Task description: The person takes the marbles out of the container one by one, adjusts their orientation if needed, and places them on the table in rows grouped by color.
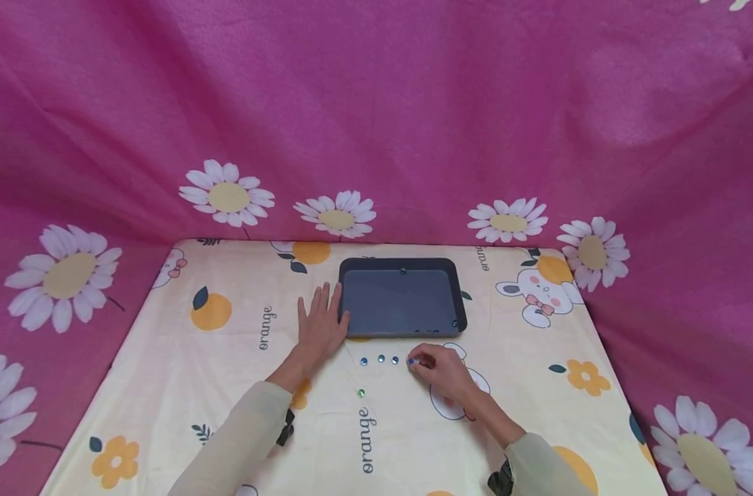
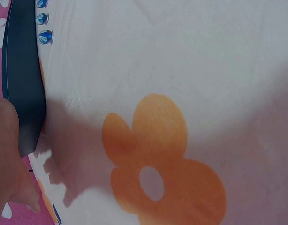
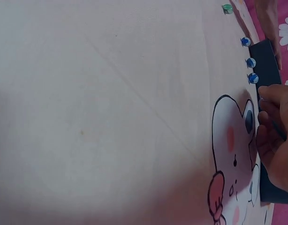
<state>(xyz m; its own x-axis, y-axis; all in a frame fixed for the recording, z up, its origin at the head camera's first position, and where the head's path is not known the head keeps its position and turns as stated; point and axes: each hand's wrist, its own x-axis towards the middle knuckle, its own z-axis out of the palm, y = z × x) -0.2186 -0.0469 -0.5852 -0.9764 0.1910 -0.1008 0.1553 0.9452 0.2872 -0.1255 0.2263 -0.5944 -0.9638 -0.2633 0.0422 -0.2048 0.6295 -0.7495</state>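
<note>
Head view: left hand (image 1: 321, 324) outspread, right hand (image 1: 441, 368) around blue marble (image 1: 411, 361)

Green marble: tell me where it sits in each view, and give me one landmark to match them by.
Head: the green marble lies below the picture's middle, slightly left.
Left wrist: not in it.
Right wrist: at the top edge, right of centre.
Shared landmark: the row of three blue marbles beside the dark tray.
</note>
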